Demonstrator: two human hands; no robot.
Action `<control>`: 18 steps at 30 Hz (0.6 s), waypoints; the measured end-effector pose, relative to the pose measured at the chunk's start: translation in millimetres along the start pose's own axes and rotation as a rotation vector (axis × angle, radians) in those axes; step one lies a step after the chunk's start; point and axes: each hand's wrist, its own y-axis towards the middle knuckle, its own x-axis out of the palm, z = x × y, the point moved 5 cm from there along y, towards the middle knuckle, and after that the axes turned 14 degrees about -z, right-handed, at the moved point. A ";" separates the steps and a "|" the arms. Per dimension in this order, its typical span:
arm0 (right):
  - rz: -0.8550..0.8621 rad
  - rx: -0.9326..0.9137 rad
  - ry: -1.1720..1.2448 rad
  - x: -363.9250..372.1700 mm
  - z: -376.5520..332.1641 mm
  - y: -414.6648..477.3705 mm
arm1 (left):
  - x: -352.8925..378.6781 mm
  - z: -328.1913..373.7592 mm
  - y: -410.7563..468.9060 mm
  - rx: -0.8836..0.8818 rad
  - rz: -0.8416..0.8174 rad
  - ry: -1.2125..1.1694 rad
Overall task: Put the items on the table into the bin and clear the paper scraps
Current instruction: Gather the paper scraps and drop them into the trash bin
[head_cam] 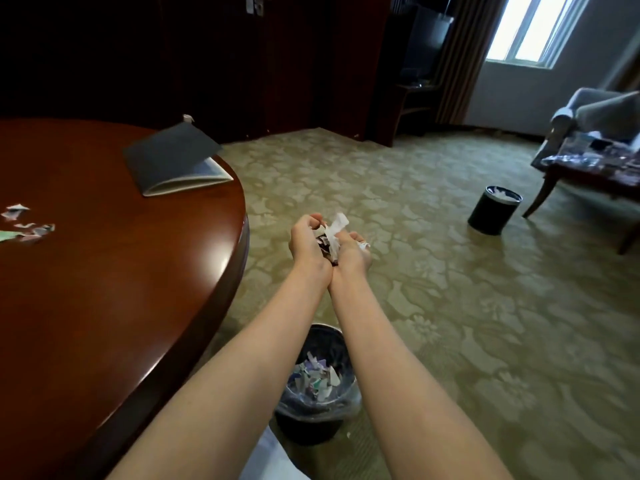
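**Both hands cupped around a load of scraps**

We have our left hand (306, 242) and our right hand (353, 252) pressed together at the wrists, with the fingers curled up and inward. Between them they cradle a handful of torn paper scraps (334, 230), white and dark bits, and one white strip pokes up above the fingers. The hands hang over the pale green patterned carpet (450, 306), off the table's edge.

Down under our forearms stands the round black bin with a clear plastic liner (311, 429). It sits on the carpet just beside the table and already holds a heap of coloured paper pieces (317, 375).

To the left is the glossy round reddish-brown wooden table (104, 289). A small scatter of torn scraps (27, 226) lies near its left side. A dark grey folded booklet (173, 161) rests at the far rim, one corner jutting past the edge.

Well off to the right, a second black bin (493, 211) stands near a low wooden table (588, 171) and a grey armchair (588, 112), under a bright window (533, 26).
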 end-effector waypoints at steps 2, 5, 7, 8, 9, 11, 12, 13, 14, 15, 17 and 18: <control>0.034 0.011 0.002 -15.4 5.9 7.8 | -8.9 -14.8 7.7 -0.038 0.013 0.031; 0.090 0.039 0.021 -37.2 18.5 19.3 | -22.6 -33.9 19.2 -0.083 0.006 0.048; 0.143 0.066 0.009 -50.9 28.3 25.5 | -33.6 -43.7 25.2 -0.104 -0.002 0.075; 0.172 0.075 -0.010 -57.3 33.4 29.4 | -39.1 -47.3 28.2 -0.109 -0.001 0.084; 0.198 0.087 -0.032 -63.9 39.1 33.0 | -44.8 -51.6 31.3 -0.115 -0.001 0.077; 0.231 0.111 -0.068 -75.2 49.5 38.5 | -56.6 -60.3 38.5 -0.138 0.002 0.062; 0.244 0.124 -0.078 -81.5 55.7 42.1 | -63.7 -65.8 42.7 -0.156 0.016 0.062; 0.254 0.136 -0.084 -87.5 61.3 45.2 | -71.6 -71.8 47.3 -0.183 0.031 0.066; 0.266 0.146 -0.084 -94.3 67.2 48.2 | -80.2 -79.2 52.2 -0.218 0.042 0.081; 0.278 0.158 -0.084 -100.5 72.8 50.1 | -89.5 -86.8 56.1 -0.259 0.051 0.107; 0.302 0.180 -0.085 -113.1 82.9 54.0 | -106.3 -99.7 60.0 -0.328 0.098 0.169; 0.313 0.187 -0.082 -119.1 86.8 56.1 | -113.3 -105.3 61.7 -0.357 0.116 0.188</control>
